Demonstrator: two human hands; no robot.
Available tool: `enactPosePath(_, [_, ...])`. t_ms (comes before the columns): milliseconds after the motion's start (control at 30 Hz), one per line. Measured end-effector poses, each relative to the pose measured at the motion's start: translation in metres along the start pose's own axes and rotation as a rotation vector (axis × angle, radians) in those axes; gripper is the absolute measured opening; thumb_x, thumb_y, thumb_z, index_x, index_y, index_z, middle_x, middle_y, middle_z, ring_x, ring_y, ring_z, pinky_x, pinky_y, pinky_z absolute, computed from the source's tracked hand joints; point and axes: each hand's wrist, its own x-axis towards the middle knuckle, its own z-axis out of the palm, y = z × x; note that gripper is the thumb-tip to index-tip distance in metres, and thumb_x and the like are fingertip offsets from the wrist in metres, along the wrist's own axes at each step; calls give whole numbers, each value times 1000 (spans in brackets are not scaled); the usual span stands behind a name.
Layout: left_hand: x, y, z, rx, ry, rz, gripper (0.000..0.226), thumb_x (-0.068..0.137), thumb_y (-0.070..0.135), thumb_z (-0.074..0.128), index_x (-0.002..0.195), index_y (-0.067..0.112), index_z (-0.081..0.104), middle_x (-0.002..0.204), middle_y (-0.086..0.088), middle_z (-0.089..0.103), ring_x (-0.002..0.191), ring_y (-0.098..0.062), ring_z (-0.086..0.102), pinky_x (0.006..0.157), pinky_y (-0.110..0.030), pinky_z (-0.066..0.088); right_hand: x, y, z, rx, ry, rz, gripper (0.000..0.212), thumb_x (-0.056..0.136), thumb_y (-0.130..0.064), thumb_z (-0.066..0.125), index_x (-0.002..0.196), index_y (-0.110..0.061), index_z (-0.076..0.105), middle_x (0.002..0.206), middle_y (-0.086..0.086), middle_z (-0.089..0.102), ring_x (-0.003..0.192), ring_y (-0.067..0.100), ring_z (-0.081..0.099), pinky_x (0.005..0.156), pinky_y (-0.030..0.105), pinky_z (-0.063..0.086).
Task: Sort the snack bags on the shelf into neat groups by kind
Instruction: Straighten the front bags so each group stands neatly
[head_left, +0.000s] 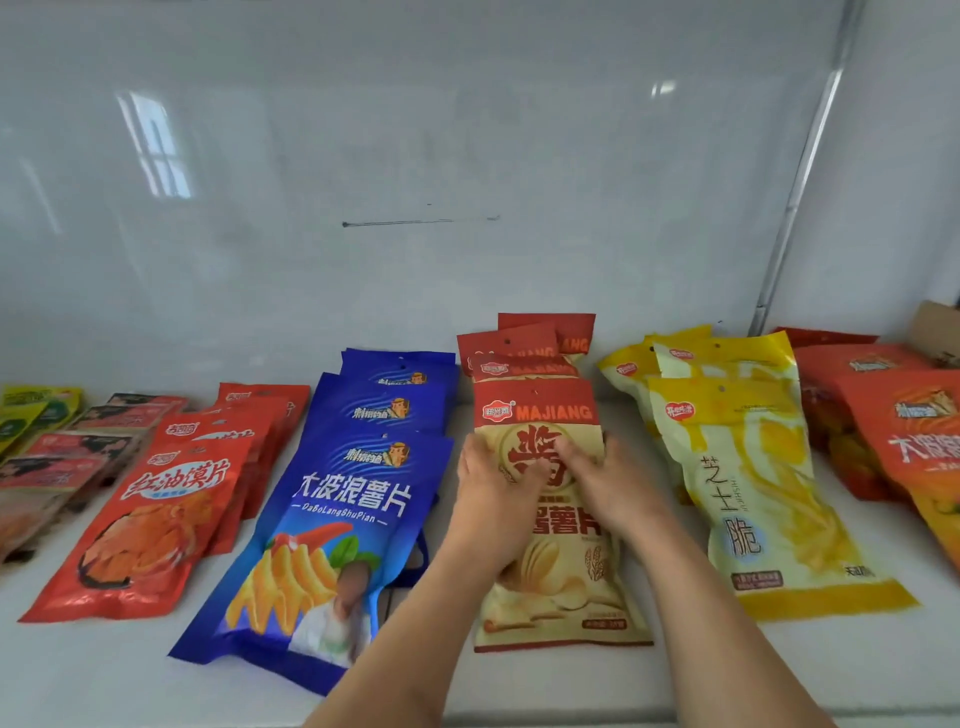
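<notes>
Both hands lie flat, fingers straight, on front beige chip bag (558, 545) mid-shelf (519, 686): left hand (496, 493), right hand (605, 480). No grip closed. Blue bags (332, 519) just left, yellow bags (753, 493) right.

Bright, even daylight with soft shadows and wide-angle bending at the edges.

The glossy white back wall (467, 156) shows pale window reflections at upper left and a small glare spot at upper right. The shiny blue foil snack bags (332, 519) carry light sheen, and the picture on the front one is partly smeared. The grey metal upright post (810, 156) leans from lens distortion. Small print on the far-left packets (57, 457) is blurred.
</notes>
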Motion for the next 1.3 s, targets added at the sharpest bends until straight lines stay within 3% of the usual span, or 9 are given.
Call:
enactPosePath(67, [2,5,-2,-27,-21,-30,67,74,57,73,126,34,38,128,-2,60,105,-22,71,79,-42,64,4,1,-2,36,-41,0,95,67,-96,38,132,-28,55,118,-8,69,106,16,66,92,41,54])
enactPosePath(167, [16,13,-8,-63,2,-90,54,89,39,74,125,21,39,120,-7,65,97,-22,73,67,-33,63,12,-5,-9,133,-42,101,115,61,-100,39,148,-25,42,141,1,58,124,25,59,104,49,48])
enactPosePath(233, [28,20,-13,-124,-22,-151,64,85,44,77,129,19,38,116,-7,70,93,-23,76,75,-40,64,20,-12,-14,196,-54,133,118,65,-96,43,156,-21,29,147,4,52,132,27,53,108,50,44])
enactPosePath(300, [40,25,-15,-184,-62,-211,82,74,53,82,134,20,37,112,-7,74,91,-25,78,84,-47,63,33,-17,-16,252,-86,131,122,58,-100,43,154,-25,32,138,1,60,124,24,59,106,51,46])
enactPosePath(433, [57,25,-13,-232,-124,-245,75,77,49,82,135,19,45,106,-7,78,87,-24,79,88,-48,62,54,-17,-12,356,-179,56,93,63,-93,53,139,-38,50,111,-10,75,101,15,73,98,46,54])
enactPosePath(667, [65,19,-7,-225,-158,-181,58,80,50,80,125,25,54,102,-2,80,88,-22,79,88,-48,62,54,-10,-13,428,-267,3,52,84,-73,58,122,-38,64,107,-5,77,99,19,75,98,47,54])
enactPosePath(900, [47,15,-5,-88,-61,-111,59,83,58,74,125,22,53,104,2,76,87,-15,77,84,-37,63,50,-2,-10,338,-175,-15,63,74,-84,56,118,-41,65,104,-11,77,96,14,74,96,45,55])
enactPosePath(1200, [51,29,-11,-62,-90,-36,63,87,64,65,133,25,48,107,2,76,87,-14,77,78,-32,64,40,-4,-13,355,-166,-12,45,83,-73,58,116,-42,64,105,-11,77,97,13,74,97,45,55])
enactPosePath(1300, [51,31,-12,-54,-105,-28,67,89,63,63,141,24,43,110,2,75,88,-13,77,73,-27,62,39,-7,-14,335,-130,8,82,68,-87,59,134,-39,54,115,-10,73,104,14,71,99,47,54])
